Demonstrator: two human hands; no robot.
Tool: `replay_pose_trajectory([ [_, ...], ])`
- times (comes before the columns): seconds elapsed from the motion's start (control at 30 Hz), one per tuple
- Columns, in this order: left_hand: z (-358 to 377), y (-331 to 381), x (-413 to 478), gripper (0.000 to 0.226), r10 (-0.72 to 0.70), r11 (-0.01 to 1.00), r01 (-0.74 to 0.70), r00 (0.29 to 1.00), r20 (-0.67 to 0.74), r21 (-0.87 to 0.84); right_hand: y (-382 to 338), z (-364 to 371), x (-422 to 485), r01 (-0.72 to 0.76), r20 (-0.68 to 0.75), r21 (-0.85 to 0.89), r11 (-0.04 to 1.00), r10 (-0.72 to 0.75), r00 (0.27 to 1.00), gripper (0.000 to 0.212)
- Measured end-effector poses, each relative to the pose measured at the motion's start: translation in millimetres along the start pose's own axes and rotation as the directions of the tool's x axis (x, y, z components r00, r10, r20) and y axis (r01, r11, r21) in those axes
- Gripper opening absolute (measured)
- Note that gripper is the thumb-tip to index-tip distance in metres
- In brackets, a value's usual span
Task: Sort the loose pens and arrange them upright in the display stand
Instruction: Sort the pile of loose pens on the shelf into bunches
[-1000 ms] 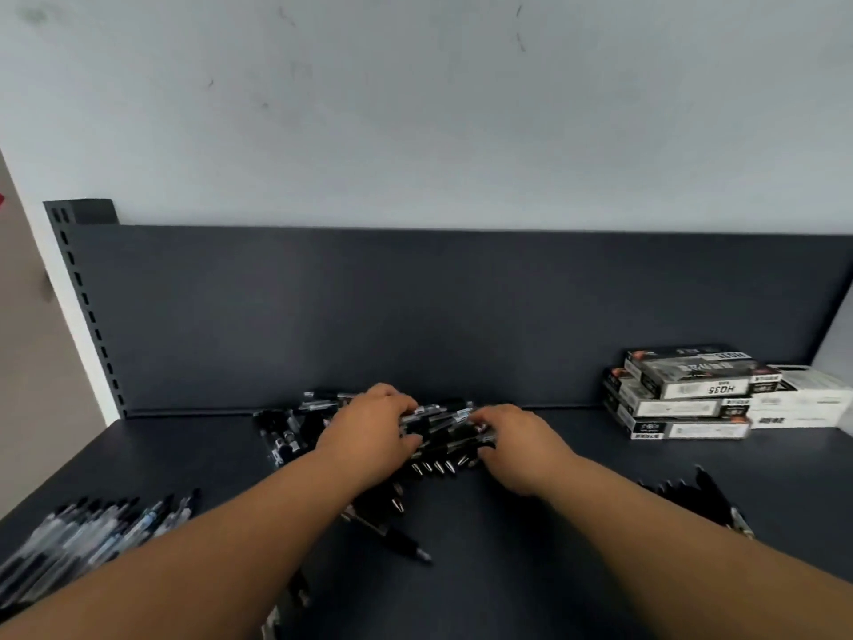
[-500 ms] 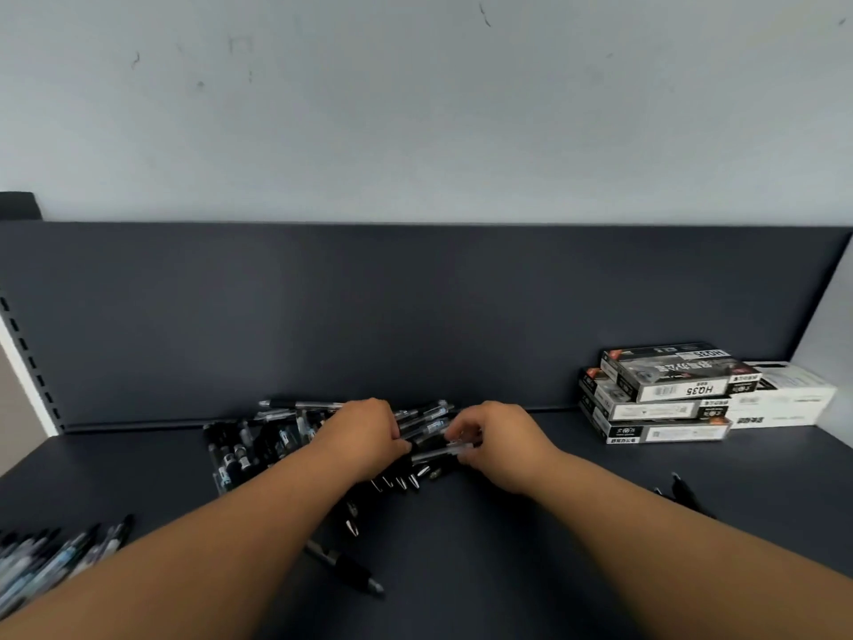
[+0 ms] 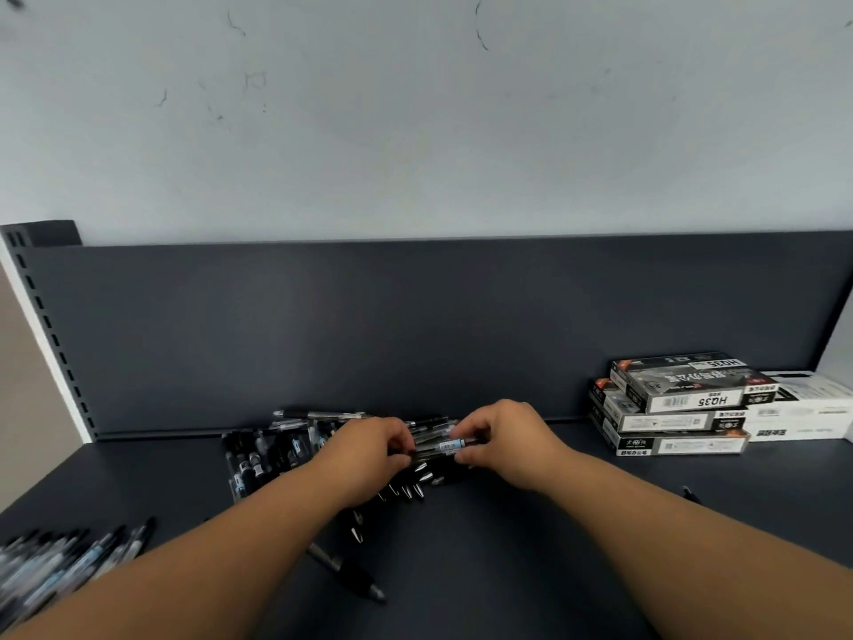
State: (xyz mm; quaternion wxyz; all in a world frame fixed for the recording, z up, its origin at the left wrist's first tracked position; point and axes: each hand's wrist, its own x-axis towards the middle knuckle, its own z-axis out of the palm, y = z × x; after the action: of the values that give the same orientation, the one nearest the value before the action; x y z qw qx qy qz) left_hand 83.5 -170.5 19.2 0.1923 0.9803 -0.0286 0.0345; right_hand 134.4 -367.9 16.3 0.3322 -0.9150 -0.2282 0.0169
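Two hands meet over the back middle of the dark, matte counter. The left hand and the right hand both have their fingers curled in tight, and each pinches one end of a clear pen that has a pale blue label and lies level between them. The left hand may be gripping more barrels under that one, but blur hides it.

Beneath and to the left of the hands lies a heap of pens, too tangled to count. They have black grips, see-through plastic barrels and pointed metal tips, and about six of the tips poke out toward the viewer. A second group of pens, roughly a dozen, lies side by side at the near left edge. One lone pen, dark with a rubbery grip, lies at a slant near the left forearm.

At the far right, three flat printed boxes are stacked, with one white box just beside them. All four stand against the smooth dark back panel.
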Motion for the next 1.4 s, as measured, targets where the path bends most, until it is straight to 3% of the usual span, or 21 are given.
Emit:
replay_pose_trajectory([
  [0.1,0.9,0.4,-2.2,0.024,0.042,0.996,-0.043,0.999,0.013,0.081,-0.6,-1.2,-1.7,-0.009,-0.007,0.131,0.991,0.01,1.0,0.02],
  [0.17,0.2,1.5,-1.3,0.022,0.059,0.996,-0.058,0.998,-0.017,0.074,-0.9,-2.4,-2.8,-0.049,-0.032,0.318,0.947,0.063,0.997,0.019],
  [0.2,-0.4,2.6,-0.5,0.021,0.065,0.997,-0.063,0.997,-0.046,0.043,-1.9,-2.1,-3.4,-0.076,-0.032,0.487,0.87,0.105,0.994,0.019],
  [0.27,-2.0,7.4,1.7,0.022,0.075,0.996,-0.079,0.992,-0.105,-0.037,-5.9,-0.1,-3.3,-0.125,0.019,0.795,0.594,0.18,0.983,0.018],
  [0.3,-2.4,9.8,2.5,0.023,0.081,0.994,-0.09,0.989,-0.121,-0.065,-8.8,0.7,-3.3,-0.144,0.049,0.864,0.483,0.204,0.978,0.017],
  [0.37,-2.3,13.8,4.3,0.027,0.098,0.989,-0.111,0.987,-0.126,-0.101,-14.1,2.3,-3.5,-0.186,0.1,0.901,0.392,0.23,0.968,0.015],
  [0.57,-6.6,6.7,11.2,0.028,0.007,0.99,-0.036,0.978,-0.207,-0.136,-11.6,2.7,0.8,-0.207,0.086,0.882,0.423,0.287,0.954,0.016],
  [0.73,-1.2,-8.8,20.7,0.022,-0.079,0.995,0.081,0.996,-0.036,0.055,-2.8,6.2,1.5,-0.253,0.123,0.851,0.46,0.294,0.948,0.017],
  [0.87,1.7,-9.0,25.3,0.032,-0.115,0.99,0.115,0.993,0.0,0.086,1.3,7.2,2.7,-0.315,0.171,0.834,0.453,0.33,0.928,0.017],
  [1.2,2.5,-11.7,26.9,0.033,-0.168,0.986,0.168,0.986,-0.002,-0.019,1.2,8.3,1.4,-0.382,0.243,0.824,0.419,0.348,0.905,0.018],
  [1.4,3.9,-13.4,21.2,0.021,-0.194,0.977,0.186,0.978,-0.07,-0.105,-1.7,9.7,-2.3,-0.41,0.276,0.819,0.401,0.35,0.895,0.017],
])
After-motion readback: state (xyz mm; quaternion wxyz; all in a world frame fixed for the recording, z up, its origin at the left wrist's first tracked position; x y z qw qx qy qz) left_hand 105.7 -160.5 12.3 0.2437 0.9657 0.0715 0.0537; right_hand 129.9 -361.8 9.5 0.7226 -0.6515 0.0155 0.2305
